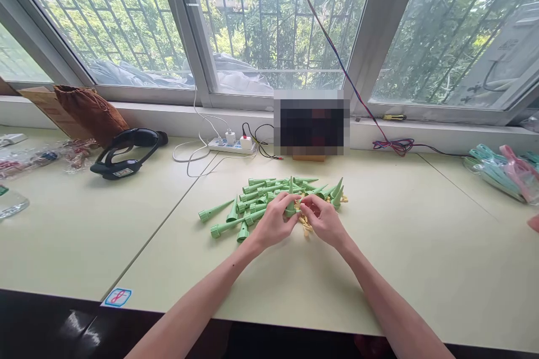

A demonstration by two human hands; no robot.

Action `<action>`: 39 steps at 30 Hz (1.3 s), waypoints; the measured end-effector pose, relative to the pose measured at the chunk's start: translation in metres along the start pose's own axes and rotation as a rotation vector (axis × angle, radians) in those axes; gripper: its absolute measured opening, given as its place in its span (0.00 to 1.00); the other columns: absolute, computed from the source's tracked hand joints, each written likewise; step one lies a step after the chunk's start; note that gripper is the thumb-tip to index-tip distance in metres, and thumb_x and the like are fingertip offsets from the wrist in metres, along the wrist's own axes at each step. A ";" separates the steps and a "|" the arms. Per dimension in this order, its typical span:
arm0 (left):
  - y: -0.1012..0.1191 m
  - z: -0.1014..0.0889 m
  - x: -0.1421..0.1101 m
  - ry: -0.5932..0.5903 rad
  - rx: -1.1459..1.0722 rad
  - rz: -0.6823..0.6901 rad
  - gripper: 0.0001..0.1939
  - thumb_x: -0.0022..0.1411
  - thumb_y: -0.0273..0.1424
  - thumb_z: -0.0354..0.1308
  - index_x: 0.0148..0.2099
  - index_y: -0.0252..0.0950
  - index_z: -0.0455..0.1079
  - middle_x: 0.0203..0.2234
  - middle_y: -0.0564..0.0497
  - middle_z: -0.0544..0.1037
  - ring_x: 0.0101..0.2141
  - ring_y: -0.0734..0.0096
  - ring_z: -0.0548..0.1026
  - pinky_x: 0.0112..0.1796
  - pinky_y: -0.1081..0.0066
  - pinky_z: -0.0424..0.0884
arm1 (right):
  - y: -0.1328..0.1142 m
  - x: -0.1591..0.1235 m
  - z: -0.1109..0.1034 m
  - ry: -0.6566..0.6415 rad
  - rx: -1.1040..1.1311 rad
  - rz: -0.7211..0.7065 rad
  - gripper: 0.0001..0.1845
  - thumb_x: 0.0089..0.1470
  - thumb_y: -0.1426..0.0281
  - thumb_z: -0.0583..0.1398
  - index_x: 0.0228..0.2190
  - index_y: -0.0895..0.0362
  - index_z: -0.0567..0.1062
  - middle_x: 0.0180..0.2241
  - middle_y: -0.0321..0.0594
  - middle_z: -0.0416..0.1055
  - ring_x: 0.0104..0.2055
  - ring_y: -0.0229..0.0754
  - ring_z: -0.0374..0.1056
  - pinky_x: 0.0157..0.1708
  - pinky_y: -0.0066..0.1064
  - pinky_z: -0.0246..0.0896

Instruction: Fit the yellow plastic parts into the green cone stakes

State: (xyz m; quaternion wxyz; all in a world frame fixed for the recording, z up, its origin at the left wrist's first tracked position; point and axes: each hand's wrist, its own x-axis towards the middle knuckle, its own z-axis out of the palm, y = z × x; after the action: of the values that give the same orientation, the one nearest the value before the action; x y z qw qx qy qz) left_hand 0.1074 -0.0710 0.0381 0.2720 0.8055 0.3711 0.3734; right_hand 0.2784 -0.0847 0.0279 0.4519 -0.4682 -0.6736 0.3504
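My left hand (278,216) is closed around a green plastic cone-shaped spike (290,197), a plant-watering spike by its look, with its point up. My right hand (323,217) meets it from the other side, thumb and fingers pinched at the spike's side. Whatever sits in that pinch is too small and covered to make out. Around and behind both hands lies a pile of similar green spikes (248,205), most on their sides. Small yellow plastic pieces (306,230) lie under and between my hands, partly hidden.
Behind the pile stands a blurred-out dark screen (311,126). A power strip (232,146) with cables is left of it. Further left are a black headset (128,154) and a brown pouch (86,115). Bagged pastel items (503,174) lie at right; fingertips of another person (533,222) show nearby.
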 end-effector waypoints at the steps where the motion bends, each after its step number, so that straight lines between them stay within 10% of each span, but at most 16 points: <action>1: 0.000 0.000 0.000 0.000 0.000 -0.002 0.15 0.62 0.26 0.55 0.52 0.40 0.67 0.40 0.49 0.69 0.35 0.70 0.72 0.33 0.71 0.73 | 0.000 0.000 0.000 -0.005 0.000 -0.003 0.12 0.61 0.60 0.55 0.34 0.55 0.70 0.24 0.34 0.64 0.24 0.38 0.58 0.24 0.29 0.53; 18: 0.000 0.001 -0.002 -0.031 -0.001 0.013 0.13 0.63 0.29 0.55 0.51 0.39 0.67 0.41 0.48 0.70 0.37 0.67 0.73 0.31 0.72 0.73 | 0.005 0.002 -0.001 0.015 -0.193 -0.088 0.21 0.64 0.63 0.49 0.20 0.55 0.57 0.19 0.31 0.51 0.22 0.35 0.46 0.23 0.29 0.42; 39: 0.001 -0.002 0.000 -0.006 -0.046 -0.067 0.15 0.60 0.31 0.56 0.50 0.38 0.69 0.38 0.49 0.72 0.33 0.71 0.68 0.27 0.75 0.70 | 0.004 0.001 -0.001 -0.045 -0.207 -0.136 0.16 0.66 0.66 0.48 0.25 0.55 0.61 0.23 0.32 0.57 0.25 0.37 0.51 0.27 0.28 0.47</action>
State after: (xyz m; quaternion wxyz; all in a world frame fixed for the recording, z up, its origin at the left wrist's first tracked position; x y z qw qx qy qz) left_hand 0.1066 -0.0711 0.0398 0.3039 0.7872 0.3886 0.3700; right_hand 0.2802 -0.0825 0.0249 0.4086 -0.4573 -0.7465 0.2582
